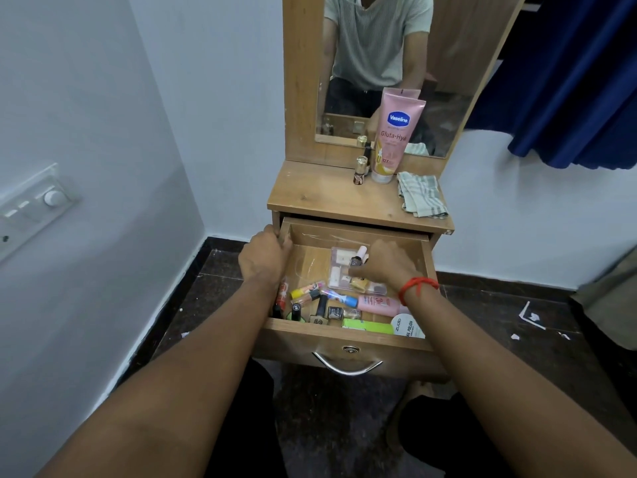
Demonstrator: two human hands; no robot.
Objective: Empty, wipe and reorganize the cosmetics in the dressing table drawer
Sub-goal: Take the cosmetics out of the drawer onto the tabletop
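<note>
Here, left hand [263,257] gripping drawer [344,334], right hand [386,267] pinching polish bottle [358,257] — cloth [422,194], tube [396,132] behind.

drawer [344,334] stands pulled out below the table top [324,198], mirror [444,108] upright behind the top. on the top, at the rear: tube [396,132] standing, small bottle [361,170] just left of it, cloth [421,194] to its right. left hand [265,253] grips the drawer's left wall. right hand [389,263] is inside the drawer at the rear right, pinching a nail polish bottle [358,257] above a flat case [339,267]. loose bottles and tubes [320,303] lie along the drawer's front; round jar [408,326] in the front right corner.
</note>
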